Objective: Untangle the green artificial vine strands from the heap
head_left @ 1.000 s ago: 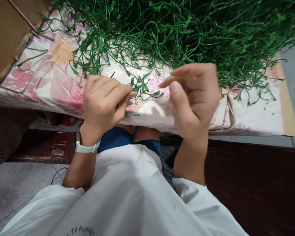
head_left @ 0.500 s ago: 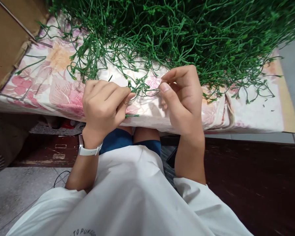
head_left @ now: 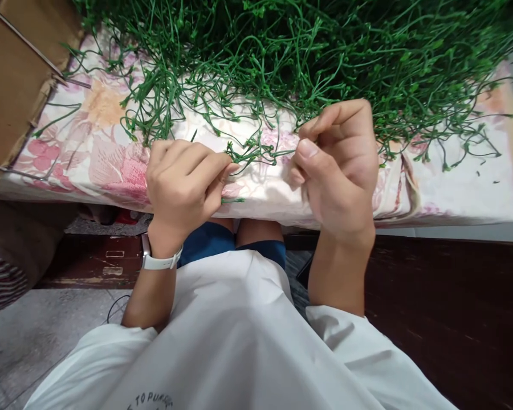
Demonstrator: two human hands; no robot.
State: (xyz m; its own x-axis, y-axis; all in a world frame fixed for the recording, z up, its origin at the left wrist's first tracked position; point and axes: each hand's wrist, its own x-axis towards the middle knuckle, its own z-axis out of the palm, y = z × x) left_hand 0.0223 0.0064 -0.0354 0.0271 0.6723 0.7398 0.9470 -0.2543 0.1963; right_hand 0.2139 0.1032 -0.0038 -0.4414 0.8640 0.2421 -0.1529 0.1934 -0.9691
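My left hand [head_left: 186, 191], with a white watch band at the wrist, is closed around thin green stems. Their branched tips [head_left: 252, 151] stick out past its thumb and forefinger, and a short green end shows below the fingers. To the right, my right hand [head_left: 337, 165] pinches the end of one green stem between thumb and forefinger; its other fingers are curled. That stem stretches between the two hands, over the flowered cloth [head_left: 256, 196]. Just beyond the hands lies a big heap of green plastic-looking stems [head_left: 303, 57].
A cardboard box [head_left: 21, 74] with metal wire beside it stands at the left. Loose stems [head_left: 154, 102] lie scattered along the near side of the heap. A dark red bench [head_left: 444, 307] is below the table, and striped fabric [head_left: 2, 282] shows at the far left.
My right hand has moved to the right and slightly up, away from my left hand. My left hand keeps its hold on the stems. The view has shifted slightly.
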